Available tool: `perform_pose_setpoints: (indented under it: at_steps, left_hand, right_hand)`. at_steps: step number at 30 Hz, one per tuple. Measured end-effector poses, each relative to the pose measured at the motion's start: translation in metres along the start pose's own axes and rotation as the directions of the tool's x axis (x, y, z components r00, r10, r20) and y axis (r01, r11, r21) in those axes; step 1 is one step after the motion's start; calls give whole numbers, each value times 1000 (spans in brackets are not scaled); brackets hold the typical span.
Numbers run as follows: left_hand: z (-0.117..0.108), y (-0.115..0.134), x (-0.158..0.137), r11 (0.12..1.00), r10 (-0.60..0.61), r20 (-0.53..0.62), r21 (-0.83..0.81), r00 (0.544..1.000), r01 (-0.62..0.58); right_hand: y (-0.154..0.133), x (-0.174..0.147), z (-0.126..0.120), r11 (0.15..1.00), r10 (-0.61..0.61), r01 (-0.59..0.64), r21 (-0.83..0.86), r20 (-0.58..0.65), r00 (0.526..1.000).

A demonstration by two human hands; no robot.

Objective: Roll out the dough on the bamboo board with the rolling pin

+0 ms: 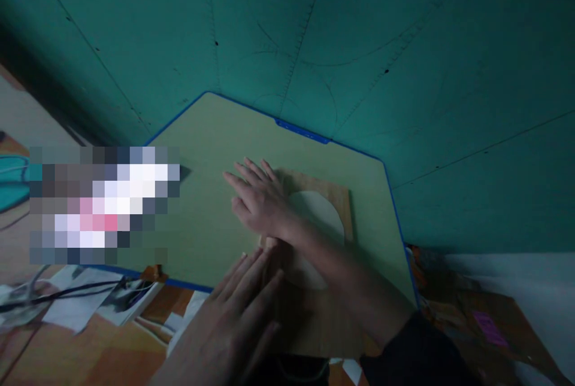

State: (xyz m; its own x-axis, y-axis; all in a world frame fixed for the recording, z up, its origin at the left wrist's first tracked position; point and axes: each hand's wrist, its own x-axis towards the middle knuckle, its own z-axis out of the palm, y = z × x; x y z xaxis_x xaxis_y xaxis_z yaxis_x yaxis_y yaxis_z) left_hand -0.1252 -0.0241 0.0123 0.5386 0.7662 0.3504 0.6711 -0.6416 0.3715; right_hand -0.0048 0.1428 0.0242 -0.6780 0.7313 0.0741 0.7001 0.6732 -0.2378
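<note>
A wooden board (314, 326) lies on a pale yellow-green panel with a blue rim (188, 128). On its upper part rests a flat, white, round piece (318, 212), whose material I cannot tell. My right forearm crosses this round piece. My right hand (260, 197) is palm down with its fingers spread, at the wooden board's left edge. Just below it, my left hand (238, 302) reaches up with fingers stretched out, its fingertips close to my right wrist. Neither hand visibly holds anything. What lies under the left fingertips is hidden.
A green wall (287, 33) with drawn lines and arcs stands behind the panel. A pixelated patch covers something at left. Papers (72, 308) and a dark cable (67, 293) lie at lower left. A cardboard piece (503, 326) is at lower right.
</note>
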Motion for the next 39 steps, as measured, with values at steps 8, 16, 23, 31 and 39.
perform_pose_setpoints:
  at_steps: [8,16,23,31,39]
  left_hand:
    - [55,54,44,947,320,74,-69,945,-315]
    - [43,40,23,971,235,122,-68,964,-229]
    - [11,20,-20,998,47,35,-36,998,-46]
    - [40,53,28,960,245,130,-174,961,-221]
    - [37,47,22,946,269,101,-216,958,-243]
  right_hand:
    - [85,-110,-12,983,172,-170,75,-12,985]
    - [57,-81,-5,987,151,-152,57,15,988]
    - [-1,-14,-1,997,57,-54,-53,45,997]
    - [66,-79,-12,970,243,-241,-41,74,967]
    - [57,-77,3,956,255,-256,141,25,967]
